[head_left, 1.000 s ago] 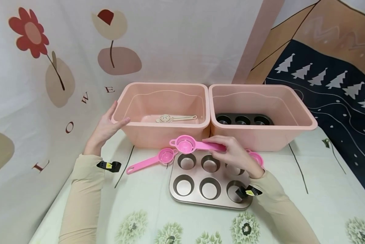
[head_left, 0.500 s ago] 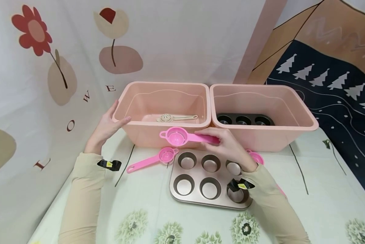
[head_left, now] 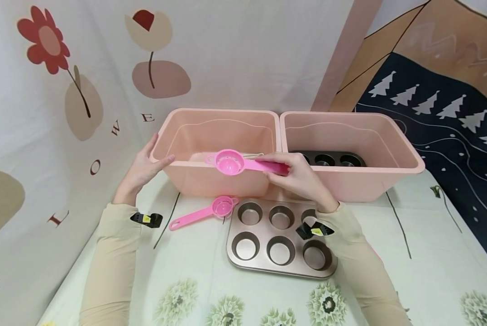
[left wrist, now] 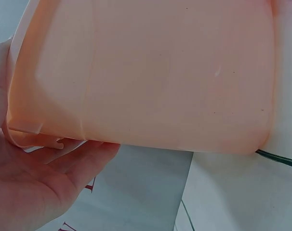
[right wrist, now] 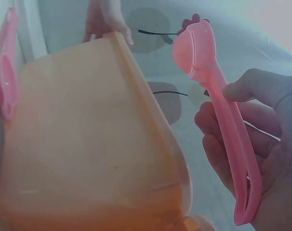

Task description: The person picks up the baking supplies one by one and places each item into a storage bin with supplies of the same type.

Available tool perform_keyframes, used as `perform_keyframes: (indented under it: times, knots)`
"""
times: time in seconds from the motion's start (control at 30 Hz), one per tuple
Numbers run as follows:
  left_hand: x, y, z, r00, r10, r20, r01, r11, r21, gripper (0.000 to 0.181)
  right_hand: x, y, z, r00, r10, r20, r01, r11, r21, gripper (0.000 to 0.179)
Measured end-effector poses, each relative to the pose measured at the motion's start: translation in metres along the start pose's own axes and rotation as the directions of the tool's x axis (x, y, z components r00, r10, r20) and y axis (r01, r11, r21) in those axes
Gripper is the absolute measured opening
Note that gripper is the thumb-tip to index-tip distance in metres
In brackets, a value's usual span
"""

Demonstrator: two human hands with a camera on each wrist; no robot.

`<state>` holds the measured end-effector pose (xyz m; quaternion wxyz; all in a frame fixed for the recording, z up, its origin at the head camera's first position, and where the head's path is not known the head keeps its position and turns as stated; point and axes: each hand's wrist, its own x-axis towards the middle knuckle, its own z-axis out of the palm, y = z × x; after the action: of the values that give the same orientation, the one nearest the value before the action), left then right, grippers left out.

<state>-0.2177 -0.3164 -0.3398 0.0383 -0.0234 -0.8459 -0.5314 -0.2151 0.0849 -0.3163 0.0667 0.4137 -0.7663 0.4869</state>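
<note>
My right hand [head_left: 298,179] grips a bright pink egg separator [head_left: 229,162] by its handle, thumb along the top, cup pointing left. In the head view the cup overlaps the front rim of the left pink bin [head_left: 186,181]. My left hand [head_left: 137,172] holds that bin's left corner, thumb over the rim and fingers along the outer side. Inside the bin lies a cream egg separator [head_left: 253,155], mostly hidden behind the pink one. A second pink egg separator [head_left: 194,217] lies on the table before the bin.
A second pink bin [head_left: 374,170] stands against the first, with a dark muffin tin [head_left: 337,154] inside. A bronze muffin tin [head_left: 264,232] lies in front of the bins. Another pink thing at the right is almost wholly covered by my right sleeve [head_left: 353,240].
My right hand has lifted the pink egg separator from above the bronze muffin tin, up and left to the left bin's front rim. My left hand stays at its corner.
</note>
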Motion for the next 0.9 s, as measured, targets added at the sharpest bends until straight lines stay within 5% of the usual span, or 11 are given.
perform_keyframes:
  times: [0.9]
  knots:
    - [0.002, -0.003, 0.003, 0.999, 0.024, -0.026, -0.024, 0.999, -0.026, 0.092, 0.053, -0.001, -0.007, 0.998, 0.027, 0.052, -0.028, 0.999, 0.018, 0.03]
